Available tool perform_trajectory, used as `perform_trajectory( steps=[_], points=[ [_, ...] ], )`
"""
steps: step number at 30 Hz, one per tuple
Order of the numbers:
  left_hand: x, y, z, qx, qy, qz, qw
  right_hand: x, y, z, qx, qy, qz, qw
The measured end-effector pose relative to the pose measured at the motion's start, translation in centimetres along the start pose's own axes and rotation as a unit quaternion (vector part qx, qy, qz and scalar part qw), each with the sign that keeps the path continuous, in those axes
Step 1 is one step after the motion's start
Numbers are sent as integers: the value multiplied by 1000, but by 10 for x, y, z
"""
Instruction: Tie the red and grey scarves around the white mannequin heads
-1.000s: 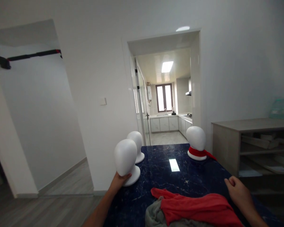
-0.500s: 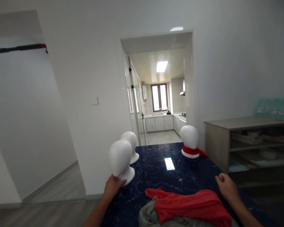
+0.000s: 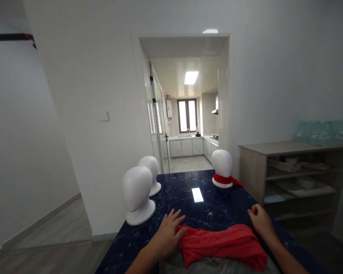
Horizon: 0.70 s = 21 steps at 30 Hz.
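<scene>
My left hand [image 3: 170, 233] is open, fingers spread, over the left end of a red cloth [image 3: 223, 243]; its thumb overlaps the cloth's edge. At the cloth's right side my right hand [image 3: 259, 220] is closed in a loose fist by the table, with nothing seen in it. A grey cloth [image 3: 174, 264] lies under the red one. Two white mannequin heads stand at the table's left: a near one [image 3: 138, 194] and a far one [image 3: 151, 171] partly hidden behind it. Another mannequin head [image 3: 222, 163], at the far right, wears a red band [image 3: 223, 179] around its neck.
The dark blue marbled table [image 3: 180, 186] reaches toward a doorway into a kitchen. To its right stands a shelf unit [image 3: 253, 173] with trays inside and several wrapped bottles [image 3: 321, 132] on top. White wall [image 3: 108, 160] runs along the left.
My left hand has let go of the near mannequin head's base and moved right to the red cloth, opening its fingers. My right hand stays closed beside the cloth. The view has shifted slightly.
</scene>
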<state>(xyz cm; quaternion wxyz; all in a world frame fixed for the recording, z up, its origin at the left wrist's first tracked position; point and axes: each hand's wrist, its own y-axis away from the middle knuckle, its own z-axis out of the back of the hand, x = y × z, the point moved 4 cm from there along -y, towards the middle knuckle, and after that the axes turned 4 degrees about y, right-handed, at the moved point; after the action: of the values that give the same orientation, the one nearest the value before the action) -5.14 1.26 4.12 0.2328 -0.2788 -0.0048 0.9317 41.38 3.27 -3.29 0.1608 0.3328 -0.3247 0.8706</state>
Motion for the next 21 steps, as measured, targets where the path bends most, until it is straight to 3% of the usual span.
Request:
perform_trajectory(
  steps=[2,5,8,11,14,18,21],
  points=[
    [-29,-9,-9,19,23,-49,998,-5,1,0,1,-21,-17,1000],
    [-53,-9,-20,13,44,-91,995,-20,-6,-2,10,-79,-63,995],
    [-58,0,-29,26,51,-124,991,-30,-28,-8,32,-95,-111,989],
    [-53,5,-33,31,86,-162,983,-20,-65,-14,56,-22,-94,994],
    [-40,1,-26,-52,141,-171,974,2,-109,-27,82,69,-56,993],
    [-16,-5,-14,-185,184,-107,960,23,-162,-48,96,105,-44,989],
    [-5,-6,-8,-235,178,-58,954,31,-192,-64,105,114,-39,987]
  ],
)
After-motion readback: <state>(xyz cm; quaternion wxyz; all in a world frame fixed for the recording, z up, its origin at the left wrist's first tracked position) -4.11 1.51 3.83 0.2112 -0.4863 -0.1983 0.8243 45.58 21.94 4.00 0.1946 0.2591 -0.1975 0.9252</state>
